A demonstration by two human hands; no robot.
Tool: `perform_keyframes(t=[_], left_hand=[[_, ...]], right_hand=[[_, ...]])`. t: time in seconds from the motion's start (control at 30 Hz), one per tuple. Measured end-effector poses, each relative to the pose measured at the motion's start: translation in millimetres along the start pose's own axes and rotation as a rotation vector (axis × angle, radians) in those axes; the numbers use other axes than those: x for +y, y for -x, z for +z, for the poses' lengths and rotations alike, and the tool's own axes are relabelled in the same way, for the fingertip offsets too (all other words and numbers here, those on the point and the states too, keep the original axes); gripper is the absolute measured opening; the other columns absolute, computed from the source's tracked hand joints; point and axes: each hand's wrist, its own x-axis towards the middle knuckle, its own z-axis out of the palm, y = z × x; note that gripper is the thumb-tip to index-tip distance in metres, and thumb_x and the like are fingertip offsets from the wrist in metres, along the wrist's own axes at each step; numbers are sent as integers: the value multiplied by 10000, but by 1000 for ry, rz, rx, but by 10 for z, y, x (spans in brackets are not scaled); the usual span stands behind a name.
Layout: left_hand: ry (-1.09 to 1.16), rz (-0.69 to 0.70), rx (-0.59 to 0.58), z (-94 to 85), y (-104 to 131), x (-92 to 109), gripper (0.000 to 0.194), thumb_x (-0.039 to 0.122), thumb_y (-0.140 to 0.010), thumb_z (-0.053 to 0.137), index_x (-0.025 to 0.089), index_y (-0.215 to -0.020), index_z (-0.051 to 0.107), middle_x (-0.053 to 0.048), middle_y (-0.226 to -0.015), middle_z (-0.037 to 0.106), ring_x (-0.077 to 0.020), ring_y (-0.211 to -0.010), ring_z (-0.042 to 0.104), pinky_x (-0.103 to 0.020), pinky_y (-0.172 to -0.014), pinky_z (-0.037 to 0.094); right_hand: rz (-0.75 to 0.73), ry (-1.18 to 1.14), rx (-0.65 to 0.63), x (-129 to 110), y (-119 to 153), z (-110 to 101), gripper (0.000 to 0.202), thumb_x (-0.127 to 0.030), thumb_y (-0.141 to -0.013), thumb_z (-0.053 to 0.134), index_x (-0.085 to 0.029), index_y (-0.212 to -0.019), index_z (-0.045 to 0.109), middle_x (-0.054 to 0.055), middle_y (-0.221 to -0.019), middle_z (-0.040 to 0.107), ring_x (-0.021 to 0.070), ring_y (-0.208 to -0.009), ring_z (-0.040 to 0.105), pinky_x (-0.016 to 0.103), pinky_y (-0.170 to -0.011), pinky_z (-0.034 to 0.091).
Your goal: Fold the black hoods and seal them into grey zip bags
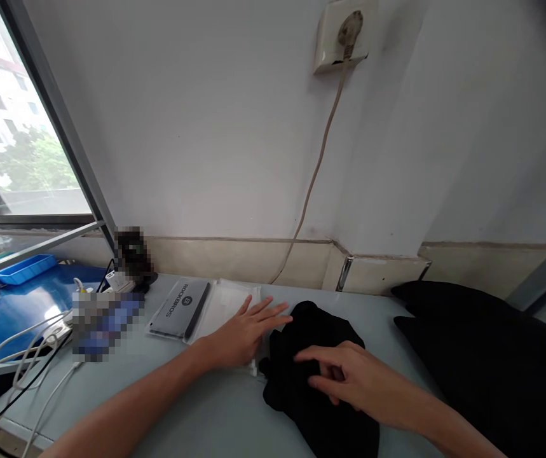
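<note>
My left hand (248,326) is spread flat, fingers apart, over a clear plastic bag (220,305), its fingertips close to the edge of a bunched black cloth (311,394). Over that cloth hovers or rests my right hand (349,378); the index finger and thumb are apart and the other fingers curl under. Nothing shows between them, and whether they touch the fabric is hard to tell. Left of the bag lies a flat grey packet (182,308) printed ROCKBROS, in clear plastic.
More black fabric (492,356) is piled at the right of the grey table (196,413). At the left are white cables (39,381), a blurred blue object (110,321) and a blue tray (25,268). A cord (318,165) hangs from a wall socket (344,32).
</note>
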Motion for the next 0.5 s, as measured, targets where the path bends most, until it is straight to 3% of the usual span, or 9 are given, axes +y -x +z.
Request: perform_keyframes(t=[0.1,0.17,0.37,0.43,0.5], left_hand=[[43,69,-52,-14,-3,87,831,-66,-814,403,328,-1542,468,41,-1697,332,-224,-1627,81,-604,-1311,92],[51,65,-50,-21,-6,108,714,-30,-830,447,297,-1451,576,23,-1654,418,-242,-1625,108,-604,-1313,107],[17,79,16,-73,-30,100,472,41,-820,531,224,-1209,725,11,-1623,468,-278,-1615,176,-538,-1329,162],[23,101,29,-82,-38,107,387,50,-804,546,216,-1077,763,17,-1580,527,-276,-1611,201,-504,-1331,184],[34,116,45,-81,-41,125,307,62,-790,562,217,-950,773,4,-1461,649,-275,-1592,268,-486,-1332,185]], right_hand=[[-24,-38,-10,-11,-5,-2,235,-367,-993,536,-249,-977,739,-3,-732,675,126,-559,520,211,-479,381],[-17,-110,17,-23,2,-57,211,-367,-996,521,-242,-966,688,-10,-753,665,112,-551,483,208,-482,367],[84,-348,0,194,120,-471,176,-337,-913,592,-215,-787,588,-64,-628,434,96,-561,381,206,-496,269],[212,-339,176,350,143,-613,131,-332,-884,597,-220,-832,639,-52,-619,487,99,-517,406,214,-470,292],[252,-384,623,481,127,-711,184,-337,-865,586,-240,-1002,662,4,-777,656,131,-528,544,245,-474,409]])
